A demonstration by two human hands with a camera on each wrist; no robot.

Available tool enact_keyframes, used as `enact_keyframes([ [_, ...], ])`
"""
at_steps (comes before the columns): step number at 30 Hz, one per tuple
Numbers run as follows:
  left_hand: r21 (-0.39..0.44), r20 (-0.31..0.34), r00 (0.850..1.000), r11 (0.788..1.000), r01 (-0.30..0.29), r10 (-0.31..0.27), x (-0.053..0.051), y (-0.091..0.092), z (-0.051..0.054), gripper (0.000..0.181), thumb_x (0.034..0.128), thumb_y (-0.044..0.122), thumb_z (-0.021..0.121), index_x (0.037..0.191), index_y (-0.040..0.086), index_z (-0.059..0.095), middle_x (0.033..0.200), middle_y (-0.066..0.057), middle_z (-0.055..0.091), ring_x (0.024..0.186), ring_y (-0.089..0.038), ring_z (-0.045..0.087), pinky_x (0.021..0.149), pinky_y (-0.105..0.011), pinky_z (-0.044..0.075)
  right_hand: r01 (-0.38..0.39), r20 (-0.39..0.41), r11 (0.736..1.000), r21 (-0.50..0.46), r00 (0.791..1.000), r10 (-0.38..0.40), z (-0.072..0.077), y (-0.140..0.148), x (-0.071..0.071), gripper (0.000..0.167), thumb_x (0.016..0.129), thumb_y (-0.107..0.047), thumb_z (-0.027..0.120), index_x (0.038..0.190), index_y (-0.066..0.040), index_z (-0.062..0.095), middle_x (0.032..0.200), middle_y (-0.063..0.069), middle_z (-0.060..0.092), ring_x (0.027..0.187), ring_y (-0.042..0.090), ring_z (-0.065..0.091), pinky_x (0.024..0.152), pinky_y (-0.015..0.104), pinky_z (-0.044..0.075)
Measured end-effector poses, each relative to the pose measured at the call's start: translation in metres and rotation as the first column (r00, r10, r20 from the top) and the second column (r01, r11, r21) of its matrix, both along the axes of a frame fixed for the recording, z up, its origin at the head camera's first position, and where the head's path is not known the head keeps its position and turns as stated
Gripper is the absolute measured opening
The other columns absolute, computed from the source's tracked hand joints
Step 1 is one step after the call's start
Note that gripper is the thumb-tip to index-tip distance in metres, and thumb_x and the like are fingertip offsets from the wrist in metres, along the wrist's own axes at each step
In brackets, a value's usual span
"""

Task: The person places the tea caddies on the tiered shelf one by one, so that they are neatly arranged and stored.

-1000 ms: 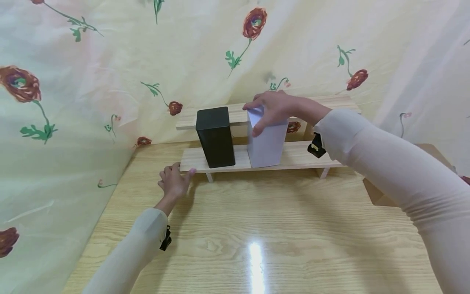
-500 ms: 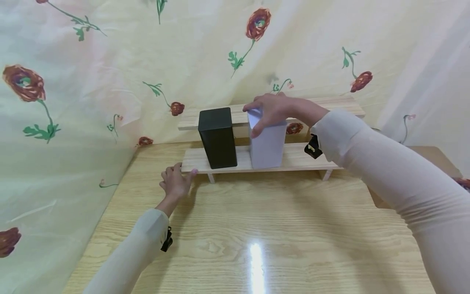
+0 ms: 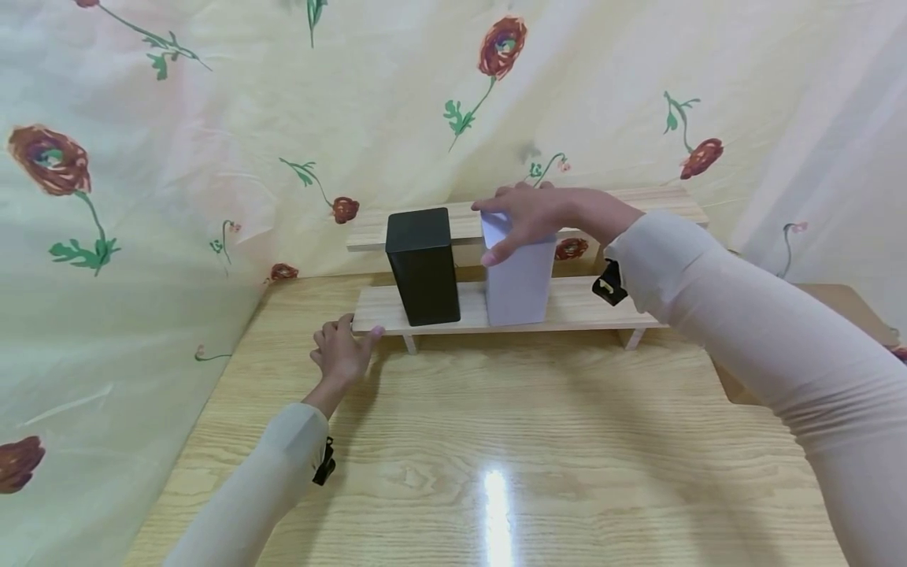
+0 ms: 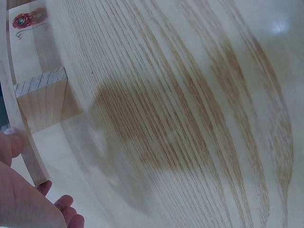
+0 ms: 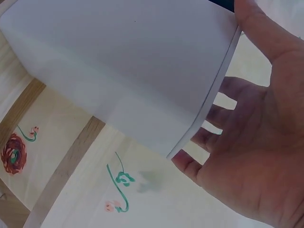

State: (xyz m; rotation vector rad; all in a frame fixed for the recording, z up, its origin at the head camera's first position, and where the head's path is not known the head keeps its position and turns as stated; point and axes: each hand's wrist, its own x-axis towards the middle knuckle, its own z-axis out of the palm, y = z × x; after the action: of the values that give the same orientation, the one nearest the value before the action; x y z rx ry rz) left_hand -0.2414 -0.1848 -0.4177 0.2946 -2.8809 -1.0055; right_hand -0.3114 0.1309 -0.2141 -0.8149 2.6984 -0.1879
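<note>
A two-tier wooden shelf [image 3: 588, 305] stands against the back cloth. My left hand [image 3: 342, 354] holds the left end of its lower board, thumb at the front edge; in the left wrist view the thumb [image 4: 13, 141] lies against the board and fingertips show past its end. A tall white box [image 3: 519, 287] stands upright on the lower board. From above, my right hand [image 3: 531, 214] grips its top, thumb at the front and fingers towards the back. In the right wrist view the fingers reach round the lid edge of the white box [image 5: 123, 61]. Left of it stands a tall black box [image 3: 427, 279].
The shelf's upper board [image 3: 372, 234] runs behind both boxes. A brown cardboard piece [image 3: 836, 305] lies at the right, partly behind the right sleeve. The wood-grain table [image 3: 425, 425] stretches in front, and a flowered cloth [image 3: 397, 102] hangs at the back and left.
The whole head view has shifted slightly to the right. Both hands keep their places on the shelf and the white box, and the boxes stay where they were.
</note>
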Motion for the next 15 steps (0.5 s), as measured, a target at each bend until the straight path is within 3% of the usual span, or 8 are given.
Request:
enact_keyframes([
  [7, 0.01, 0.014, 1.0, 1.0, 0.008, -0.009, 0.004, -0.001, 0.001, 0.073, 0.093, 0.05, 0.057, 0.146, 0.004, 0.035, 0.139, -0.025, 0.035, 0.126, -0.039, 0.025, 0.096, -0.056, 0.019, -0.024, -0.048, 1.0, -0.009, 0.999, 0.024, 0.009, 0.014, 0.013, 0.103, 0.08, -0.06, 0.068, 0.156, -0.016, 0.013, 0.154, 0.02, 0.02, 0.136, 0.043, 0.021, 0.102, 0.066, 0.017],
  [15, 0.006, 0.007, 1.0, 1.0, 0.018, -0.018, 0.007, -0.005, 0.004, 0.073, 0.0932, 0.049, 0.057, 0.146, 0.004, 0.035, 0.139, -0.024, 0.036, 0.124, -0.038, 0.027, 0.096, -0.056, 0.019, 0.0, -0.081, 0.998, -0.059, 0.997, -0.004, 0.02, 0.048, 0.038, 0.106, 0.078, -0.055, 0.073, 0.156, -0.019, 0.012, 0.156, 0.021, 0.015, 0.139, 0.045, 0.013, 0.099, 0.069, 0.013],
])
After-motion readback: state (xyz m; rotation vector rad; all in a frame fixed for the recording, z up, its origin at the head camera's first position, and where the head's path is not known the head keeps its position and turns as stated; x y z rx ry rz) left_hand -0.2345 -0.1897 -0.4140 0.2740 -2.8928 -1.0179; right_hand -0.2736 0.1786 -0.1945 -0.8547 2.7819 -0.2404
